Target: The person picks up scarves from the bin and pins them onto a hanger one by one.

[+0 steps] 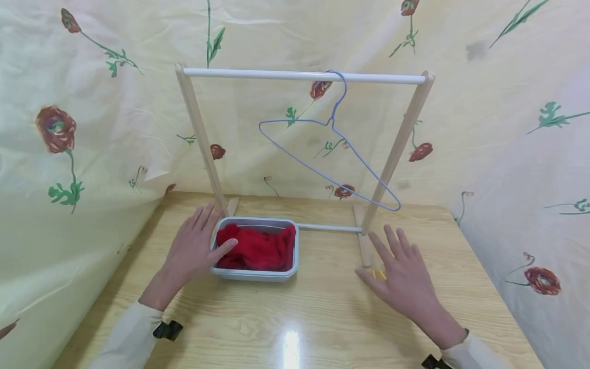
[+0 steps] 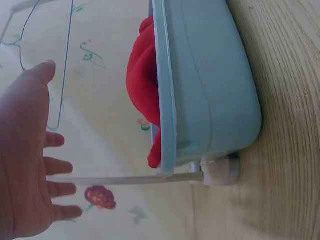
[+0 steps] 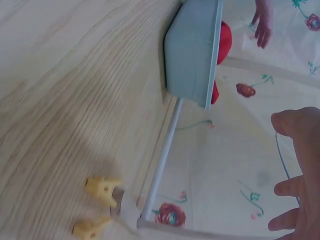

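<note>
My left hand [image 1: 195,248] hovers with spread fingers at the left side of a grey-blue plastic tub [image 1: 255,275], its thumb over the rim in the head view. Inside the tub lies crumpled red cloth [image 1: 260,250]; its shape cannot be made out. My right hand [image 1: 403,279], also spread and holding nothing, is above the table on the right. Partly hidden below it are small yellow pieces, seen in the right wrist view as two yellow clips [image 3: 103,190]. A blue wire hanger [image 1: 333,115] hangs tilted from the rack's white rail [image 1: 258,75].
The rack has wooden side posts [image 1: 397,148] and a low white crossbar [image 1: 329,227], partly behind the tub. Its right foot [image 1: 363,246] reaches forward on the wood-grain table [image 1: 258,323]. Flower-patterned sheeting [image 1: 115,169] encloses the back and sides.
</note>
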{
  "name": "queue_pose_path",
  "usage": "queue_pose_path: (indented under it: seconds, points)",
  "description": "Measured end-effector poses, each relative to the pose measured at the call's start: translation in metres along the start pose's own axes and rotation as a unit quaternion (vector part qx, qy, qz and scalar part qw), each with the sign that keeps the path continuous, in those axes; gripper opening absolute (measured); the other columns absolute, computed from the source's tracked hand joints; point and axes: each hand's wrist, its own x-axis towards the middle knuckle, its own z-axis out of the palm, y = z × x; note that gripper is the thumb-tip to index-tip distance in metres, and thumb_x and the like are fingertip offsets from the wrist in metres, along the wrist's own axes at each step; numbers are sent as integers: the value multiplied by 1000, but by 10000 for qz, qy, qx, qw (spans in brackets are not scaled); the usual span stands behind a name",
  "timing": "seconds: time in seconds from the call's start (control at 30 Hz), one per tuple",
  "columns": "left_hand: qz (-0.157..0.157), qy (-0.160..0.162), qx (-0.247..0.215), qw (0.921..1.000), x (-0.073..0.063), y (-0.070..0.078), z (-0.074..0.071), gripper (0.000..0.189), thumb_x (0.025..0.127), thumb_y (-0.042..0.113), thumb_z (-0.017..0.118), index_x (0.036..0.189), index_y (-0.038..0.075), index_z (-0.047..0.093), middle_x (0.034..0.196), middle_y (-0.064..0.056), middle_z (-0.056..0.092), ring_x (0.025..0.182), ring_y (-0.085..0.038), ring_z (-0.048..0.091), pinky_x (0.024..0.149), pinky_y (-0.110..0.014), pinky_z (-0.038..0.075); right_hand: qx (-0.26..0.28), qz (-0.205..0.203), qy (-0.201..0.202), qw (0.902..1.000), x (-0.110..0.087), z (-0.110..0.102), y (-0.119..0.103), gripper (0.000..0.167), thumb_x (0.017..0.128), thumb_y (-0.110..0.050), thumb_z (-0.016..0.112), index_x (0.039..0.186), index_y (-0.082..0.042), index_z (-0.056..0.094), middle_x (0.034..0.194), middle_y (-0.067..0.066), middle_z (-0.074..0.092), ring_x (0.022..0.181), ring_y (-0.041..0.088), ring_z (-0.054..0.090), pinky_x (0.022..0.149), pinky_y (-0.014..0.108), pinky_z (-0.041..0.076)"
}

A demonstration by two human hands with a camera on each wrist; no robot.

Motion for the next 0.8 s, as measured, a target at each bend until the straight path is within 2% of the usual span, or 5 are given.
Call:
queue_pose_path:
  seconds: [0.2,0.4,0.53,0.67,0.8]
  points:
    - [12,44,-559,9984,2,-9,4,82,99,57,56,158,4,34,163,-21,31,151,-41,27,119,-57,27,286,-76,-5,9996,10,16,-12,81,90,-53,71,154,-11,46,157,28,38,144,53,33,108,71,33]
    - [34,196,-749,9970,0,-16,7,81,98,53,60,157,3,35,162,-20,34,150,-39,30,118,-57,30,901,-102,19,9959,22,36,-29,81,90,-52,73,152,-7,47,156,25,42,143,47,39,111,61,38]
    - [97,365,-796,9961,-3,-20,12,79,97,49,63,156,3,38,160,-20,37,148,-39,34,116,-58,33,1417,68,-166,9898,29,49,-44,79,91,-53,71,153,-10,46,155,17,47,141,39,46,107,60,43]
    - [190,593,-824,9947,-4,-23,17,76,96,46,67,153,2,42,158,-21,41,145,-40,38,113,-59,37,1876,195,-365,9814,34,63,-59,77,92,-53,71,153,-13,47,152,11,52,139,33,50,110,55,43]
    - [317,781,-843,9929,-6,-25,21,74,94,43,70,150,1,46,154,-21,46,141,-40,43,110,-60,40,2183,331,-584,9736,38,77,-72,75,91,-56,70,151,-16,50,149,7,56,135,31,55,108,52,46]
